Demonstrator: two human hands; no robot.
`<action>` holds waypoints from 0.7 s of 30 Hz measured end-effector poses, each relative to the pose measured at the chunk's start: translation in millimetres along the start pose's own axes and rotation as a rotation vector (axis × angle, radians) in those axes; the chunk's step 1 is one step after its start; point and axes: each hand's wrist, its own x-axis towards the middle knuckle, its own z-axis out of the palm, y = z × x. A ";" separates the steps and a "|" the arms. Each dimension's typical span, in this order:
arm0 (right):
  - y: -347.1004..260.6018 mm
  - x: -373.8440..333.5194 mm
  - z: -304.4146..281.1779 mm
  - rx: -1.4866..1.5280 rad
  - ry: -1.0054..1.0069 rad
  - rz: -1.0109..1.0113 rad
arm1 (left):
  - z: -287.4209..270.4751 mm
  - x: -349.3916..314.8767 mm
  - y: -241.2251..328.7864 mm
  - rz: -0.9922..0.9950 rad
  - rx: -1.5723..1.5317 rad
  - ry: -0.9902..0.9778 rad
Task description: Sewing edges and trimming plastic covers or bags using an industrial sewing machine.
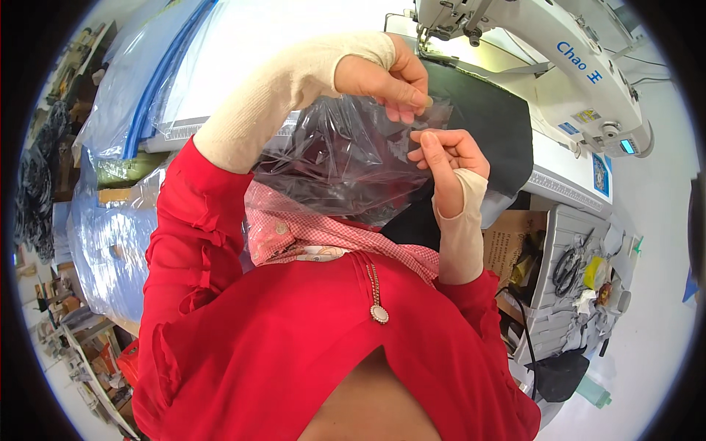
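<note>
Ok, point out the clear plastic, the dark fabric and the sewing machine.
Clear plastic (334,140), head view: its crinkled middle.
Dark fabric (504,121), head view: its flat right part.
Sewing machine (543,44), head view: its white arm.

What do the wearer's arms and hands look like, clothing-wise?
Red sleeves, the left one creased and gathered, the right one less visible. Cream fabric covers, left and right, run from the sleeve ends onto the hands. Left hand and right hand: fingers and thumbs uncovered.

Top (272,345): red, loose, V-necked
Sleeves (193,209): red, creased
Wrist covers (254,110): cream, knitted, beyond the top's sleeves
Pendant (379,314): pale oval on a chain, at the top's middle
</note>
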 end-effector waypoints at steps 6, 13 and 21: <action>-4.0 2.0 3.3 0.042 0.075 0.003 | 1.2 1.3 0.0 -0.026 -0.036 0.060; -1.4 3.2 2.4 0.032 0.100 -0.037 | 6.8 1.8 8.3 -0.057 0.067 0.146; -6.9 1.4 5.6 0.033 0.118 0.019 | 8.6 -0.4 2.8 0.074 0.128 0.191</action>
